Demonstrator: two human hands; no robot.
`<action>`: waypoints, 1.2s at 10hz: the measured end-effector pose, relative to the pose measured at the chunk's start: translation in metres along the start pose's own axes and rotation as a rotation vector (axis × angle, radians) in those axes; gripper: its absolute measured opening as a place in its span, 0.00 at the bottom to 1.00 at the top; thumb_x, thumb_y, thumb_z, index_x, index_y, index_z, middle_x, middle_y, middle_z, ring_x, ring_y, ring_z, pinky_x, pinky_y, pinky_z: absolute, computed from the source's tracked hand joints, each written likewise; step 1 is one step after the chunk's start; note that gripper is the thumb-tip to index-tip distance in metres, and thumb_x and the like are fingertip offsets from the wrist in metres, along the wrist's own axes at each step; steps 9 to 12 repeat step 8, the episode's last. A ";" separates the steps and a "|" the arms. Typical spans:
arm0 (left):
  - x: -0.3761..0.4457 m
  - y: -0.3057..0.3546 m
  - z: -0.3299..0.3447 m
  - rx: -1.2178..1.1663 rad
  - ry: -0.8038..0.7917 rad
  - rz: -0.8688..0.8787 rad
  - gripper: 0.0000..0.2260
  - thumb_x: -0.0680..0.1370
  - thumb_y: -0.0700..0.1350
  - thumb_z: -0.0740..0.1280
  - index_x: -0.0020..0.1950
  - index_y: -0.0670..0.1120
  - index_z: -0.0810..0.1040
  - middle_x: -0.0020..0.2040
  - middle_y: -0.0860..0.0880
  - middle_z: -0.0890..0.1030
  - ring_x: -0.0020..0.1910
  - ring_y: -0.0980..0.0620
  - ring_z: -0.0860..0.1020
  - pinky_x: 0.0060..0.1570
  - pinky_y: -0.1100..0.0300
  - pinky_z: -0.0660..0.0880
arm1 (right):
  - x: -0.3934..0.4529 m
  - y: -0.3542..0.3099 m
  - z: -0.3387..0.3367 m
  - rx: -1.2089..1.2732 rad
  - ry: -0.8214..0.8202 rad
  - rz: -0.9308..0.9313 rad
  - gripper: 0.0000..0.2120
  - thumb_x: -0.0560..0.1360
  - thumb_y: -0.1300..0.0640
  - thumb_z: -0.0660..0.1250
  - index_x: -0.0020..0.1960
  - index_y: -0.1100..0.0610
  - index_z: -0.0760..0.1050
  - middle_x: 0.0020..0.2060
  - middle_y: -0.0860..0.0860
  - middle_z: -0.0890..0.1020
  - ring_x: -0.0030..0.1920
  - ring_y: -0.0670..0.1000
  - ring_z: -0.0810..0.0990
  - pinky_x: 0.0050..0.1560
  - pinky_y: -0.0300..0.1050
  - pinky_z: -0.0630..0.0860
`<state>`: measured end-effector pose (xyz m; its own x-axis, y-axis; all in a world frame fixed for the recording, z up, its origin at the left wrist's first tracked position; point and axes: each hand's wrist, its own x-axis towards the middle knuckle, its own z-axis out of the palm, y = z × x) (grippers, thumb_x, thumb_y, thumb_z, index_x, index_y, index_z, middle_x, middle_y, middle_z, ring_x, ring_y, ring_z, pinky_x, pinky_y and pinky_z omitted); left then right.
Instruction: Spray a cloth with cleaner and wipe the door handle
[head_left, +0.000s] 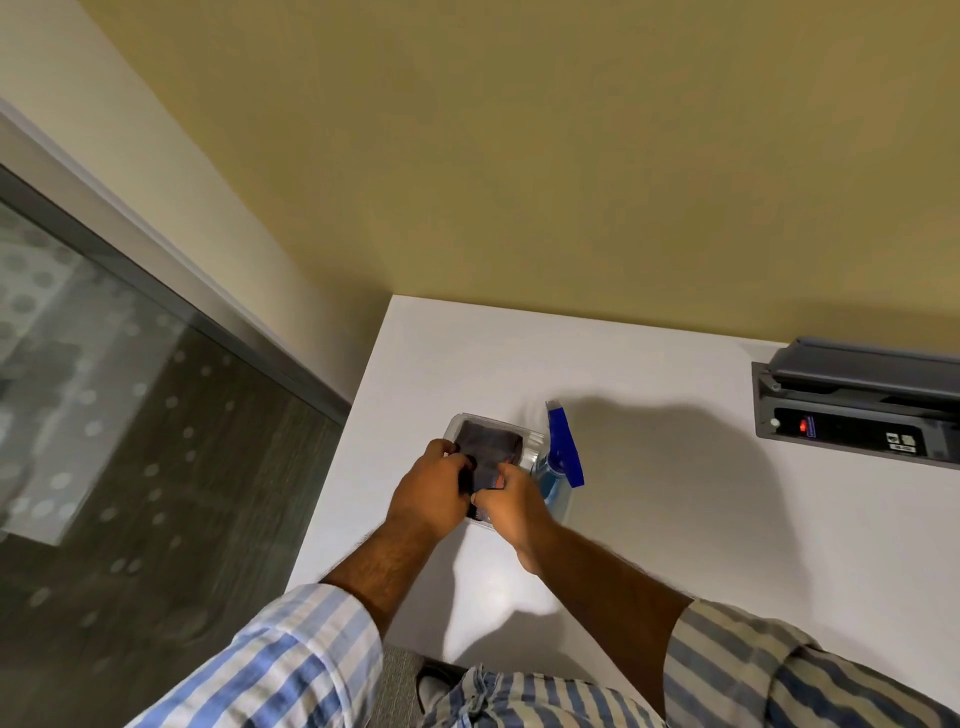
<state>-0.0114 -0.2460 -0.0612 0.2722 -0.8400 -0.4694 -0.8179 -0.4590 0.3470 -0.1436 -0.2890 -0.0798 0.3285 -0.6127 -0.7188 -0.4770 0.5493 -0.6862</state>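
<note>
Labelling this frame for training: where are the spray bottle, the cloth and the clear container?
spray bottle (563, 451): head view, blue trigger head.
cloth (491, 448): head view, dark folded top.
clear container (535, 441): head view, right rim.

Cloth (488, 454): dark grey, folded, lying inside a clear plastic container (531, 448) on the white table (675, 519); near edge partly hidden. Spray bottle (563, 457): blue trigger head, translucent body holding blue liquid, upright, just beside the container's right side. Door handle not in view.

Dark folded cloth (488, 449) in clear plastic tray (531, 448) on white table (649, 519); blue spray bottle (561, 457) just right of tray; grey socket box (857, 410) far right.
</note>
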 end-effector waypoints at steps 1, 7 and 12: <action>0.001 -0.001 0.007 0.112 -0.097 0.029 0.10 0.80 0.40 0.68 0.60 0.47 0.84 0.60 0.45 0.81 0.55 0.42 0.82 0.51 0.54 0.80 | 0.001 -0.006 -0.001 -0.105 -0.054 0.049 0.22 0.82 0.59 0.70 0.73 0.63 0.71 0.69 0.56 0.80 0.68 0.57 0.79 0.74 0.55 0.76; -0.023 -0.007 0.029 0.315 -0.096 0.246 0.25 0.81 0.43 0.69 0.79 0.51 0.73 0.75 0.49 0.78 0.74 0.46 0.75 0.83 0.53 0.56 | -0.026 0.027 -0.011 -0.911 -0.168 -0.204 0.37 0.79 0.53 0.71 0.82 0.60 0.59 0.81 0.59 0.66 0.80 0.61 0.67 0.79 0.56 0.68; -0.035 -0.015 0.024 0.285 0.034 0.221 0.27 0.80 0.45 0.70 0.80 0.52 0.71 0.77 0.50 0.75 0.76 0.48 0.72 0.84 0.53 0.51 | -0.031 0.028 -0.014 -0.903 -0.141 -0.283 0.44 0.80 0.48 0.72 0.86 0.58 0.52 0.85 0.55 0.60 0.84 0.58 0.59 0.82 0.52 0.60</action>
